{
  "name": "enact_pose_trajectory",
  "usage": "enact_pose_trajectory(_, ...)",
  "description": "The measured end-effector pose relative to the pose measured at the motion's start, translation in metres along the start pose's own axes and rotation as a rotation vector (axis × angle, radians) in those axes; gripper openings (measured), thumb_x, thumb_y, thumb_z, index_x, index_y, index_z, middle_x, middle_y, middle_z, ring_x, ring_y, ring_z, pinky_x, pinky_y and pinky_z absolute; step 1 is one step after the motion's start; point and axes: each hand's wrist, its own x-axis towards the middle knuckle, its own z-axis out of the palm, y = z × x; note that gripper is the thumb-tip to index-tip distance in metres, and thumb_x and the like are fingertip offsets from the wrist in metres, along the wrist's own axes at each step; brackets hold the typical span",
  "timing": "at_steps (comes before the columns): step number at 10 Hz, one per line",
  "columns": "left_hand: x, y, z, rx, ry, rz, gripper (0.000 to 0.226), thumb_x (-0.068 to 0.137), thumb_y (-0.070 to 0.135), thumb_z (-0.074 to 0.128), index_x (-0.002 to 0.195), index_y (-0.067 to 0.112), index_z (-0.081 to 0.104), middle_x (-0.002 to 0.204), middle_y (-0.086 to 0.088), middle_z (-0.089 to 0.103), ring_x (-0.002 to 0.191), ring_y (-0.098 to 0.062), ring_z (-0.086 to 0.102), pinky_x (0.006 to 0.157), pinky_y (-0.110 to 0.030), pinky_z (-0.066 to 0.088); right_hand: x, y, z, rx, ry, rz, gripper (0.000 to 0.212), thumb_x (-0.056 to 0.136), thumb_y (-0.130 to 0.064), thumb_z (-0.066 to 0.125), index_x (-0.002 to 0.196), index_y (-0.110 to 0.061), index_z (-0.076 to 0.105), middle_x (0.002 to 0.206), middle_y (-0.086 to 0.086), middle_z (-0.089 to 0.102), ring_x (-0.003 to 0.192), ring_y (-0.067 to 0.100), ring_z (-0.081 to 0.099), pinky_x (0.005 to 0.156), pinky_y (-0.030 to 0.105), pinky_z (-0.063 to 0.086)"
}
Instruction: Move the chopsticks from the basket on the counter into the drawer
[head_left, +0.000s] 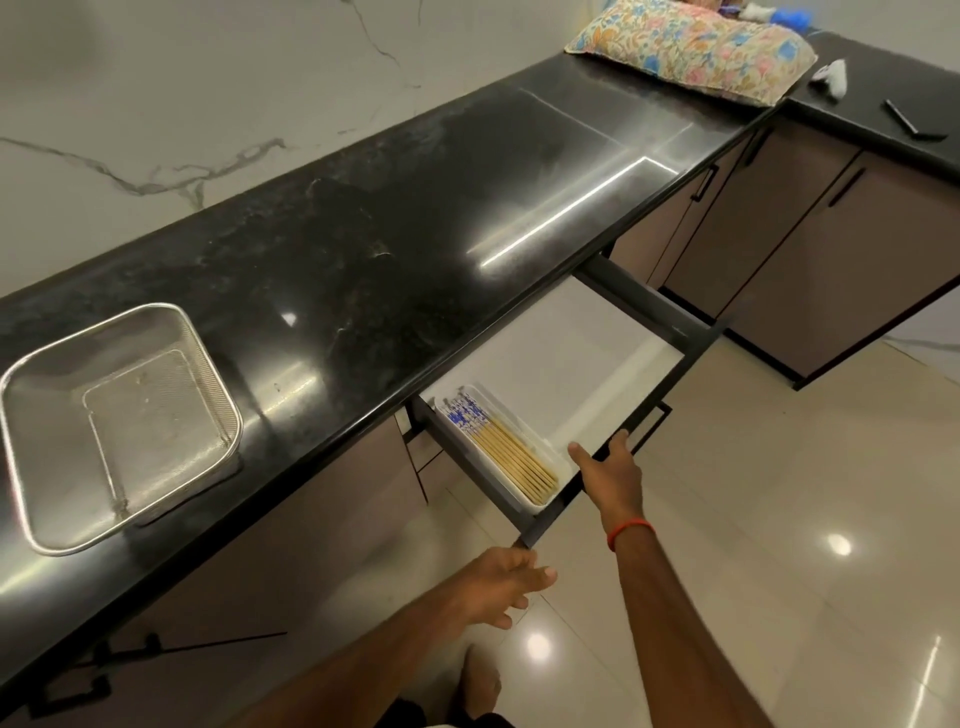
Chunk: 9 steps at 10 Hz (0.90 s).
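- Presently, head view: chopsticks (506, 451), a bundle with bamboo-coloured shafts and blue-and-white patterned tops, lie side by side in a white tray (563, 461) at the left end of the open drawer (670, 364).
- Handling, judged: light, stiff, smooth; likely to roll or scatter. Best taken mid-shaft as one bundle.
- Mesh basket (31, 452) on the black counter (363, 249): no chopsticks visible inside.
- Right hand (610, 475): fingers spread over the drawer's front edge, touching it, holding nothing else.
- Left hand (501, 582): fingers loosely open, empty, just below the drawer's near corner.
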Motion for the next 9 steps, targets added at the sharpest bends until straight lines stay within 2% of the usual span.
enact_pose_trajectory(1,-0.001,0.005,-0.017,-0.053,0.104,0.062,0.076,0.097,0.042,0.061,0.159,0.025,0.021,0.162,-0.007,0.034,0.140,-0.027,0.047,0.105,-0.041,0.050,0.004,-0.022,0.021,0.150,-0.081,0.007,0.095,0.090,-0.039,0.068,0.158,-0.025,0.004,0.159,0.011,0.034,0.142,0.034,0.038,0.114,0.051,0.039)
enact_pose_trajectory(2,0.000,0.006,-0.034,-0.094,0.189,0.078,0.077,0.096,0.043,0.062,0.159,0.026,0.021,0.161,-0.008,0.035,0.139,-0.027,0.047,0.099,-0.038,0.053,0.005,-0.039,0.036,0.270,-0.154,0.012,0.094,0.091,-0.038,0.068,0.158,-0.030,0.003,0.160,0.010,0.030,0.142,0.035,0.037,0.111,0.054,0.042)
enact_pose_trajectory(3,0.003,0.004,-0.068,-0.159,0.288,0.093,0.080,0.091,0.047,0.067,0.157,0.029,0.026,0.154,-0.006,0.045,0.127,-0.021,0.056,0.079,-0.027,0.057,0.003,-0.062,0.058,0.339,-0.265,-0.016,0.083,0.092,-0.037,0.066,0.156,-0.027,0.015,0.154,0.009,0.040,0.139,0.033,0.042,0.108,0.054,0.044)
enact_pose_trajectory(4,0.001,-0.002,-0.090,-0.184,0.336,0.124,0.082,0.083,0.057,0.071,0.153,0.033,0.035,0.141,0.001,0.057,0.113,-0.012,0.062,0.068,-0.021,0.056,0.002,-0.076,0.070,0.340,-0.346,-0.027,0.071,0.094,-0.039,0.063,0.152,-0.021,0.027,0.151,0.007,0.043,0.136,0.030,0.045,0.105,0.052,0.046)
enact_pose_trajectory(5,-0.007,-0.012,-0.113,-0.217,0.440,0.161,0.079,0.065,0.071,0.074,0.134,0.039,0.052,0.116,0.011,0.068,0.095,-0.008,0.068,0.061,-0.021,0.052,-0.002,-0.095,0.083,0.280,-0.464,-0.043,0.063,0.097,-0.040,0.059,0.149,-0.014,0.038,0.144,0.009,0.051,0.128,0.027,0.054,0.101,0.047,0.050)
enact_pose_trajectory(6,-0.012,-0.014,-0.123,-0.267,0.484,0.190,0.067,0.059,0.070,0.076,0.116,0.037,0.065,0.097,0.016,0.072,0.080,-0.004,0.068,0.055,-0.021,0.050,-0.007,-0.107,0.089,0.241,-0.494,-0.080,0.047,0.098,-0.037,0.059,0.137,-0.012,0.053,0.130,0.011,0.063,0.115,0.026,0.063,0.094,0.043,0.053)
enact_pose_trajectory(7,-0.024,-0.012,-0.132,-0.307,0.502,0.243,0.037,0.075,0.056,0.076,0.101,0.032,0.070,0.087,0.014,0.071,0.067,-0.001,0.067,0.051,-0.018,0.050,-0.016,-0.119,0.094,0.244,-0.484,-0.119,0.026,0.098,-0.033,0.060,0.115,-0.014,0.065,0.112,0.013,0.071,0.103,0.026,0.069,0.089,0.041,0.055)
enact_pose_trajectory(8,-0.036,-0.004,-0.131,-0.278,0.544,0.295,0.021,0.087,0.045,0.072,0.101,0.030,0.070,0.093,0.009,0.072,0.072,-0.002,0.066,0.053,-0.017,0.050,-0.025,-0.129,0.096,0.240,-0.460,-0.188,0.017,0.097,-0.032,0.060,0.103,-0.018,0.067,0.105,0.012,0.073,0.096,0.022,0.070,0.085,0.038,0.056)
enact_pose_trajectory(9,-0.051,0.007,-0.134,-0.212,0.652,0.419,0.007,0.093,0.036,0.069,0.098,0.031,0.070,0.091,0.012,0.073,0.076,0.000,0.066,0.059,-0.015,0.048,-0.039,-0.145,0.096,0.152,-0.430,-0.347,0.020,0.096,-0.031,0.062,0.104,-0.014,0.069,0.098,0.008,0.074,0.084,0.014,0.069,0.071,0.028,0.056)
